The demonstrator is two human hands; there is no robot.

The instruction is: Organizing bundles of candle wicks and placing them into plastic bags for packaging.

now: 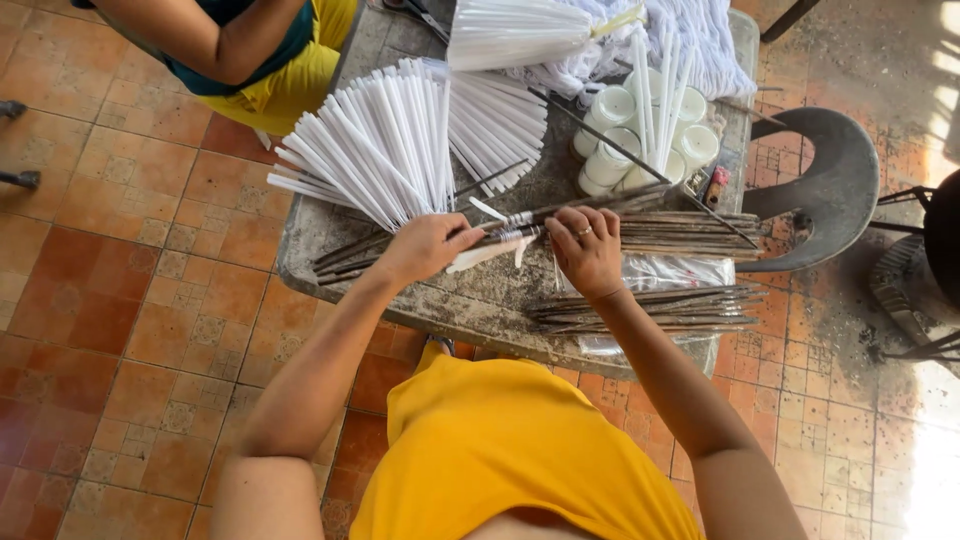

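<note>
My left hand [425, 247] and my right hand [588, 247] both grip one thin dark stick [520, 219] with a white paper strip [487, 252] wound on it, held just above a worn grey table [480, 300]. Under the hands lies a row of dark sticks [680, 235]. A second bundle of sticks [650, 308] rests near the table's front edge, to the right of my right wrist. A fan of white paper tubes [375, 150] spreads out beyond my left hand.
White round cups [612, 105] stand at the back right with white tubes upright among them. More white tubes [510, 35] and white cloth [700, 40] lie at the far end. Another person in yellow [290, 85] sits at the far left. A dark curved chair [835, 190] stands right.
</note>
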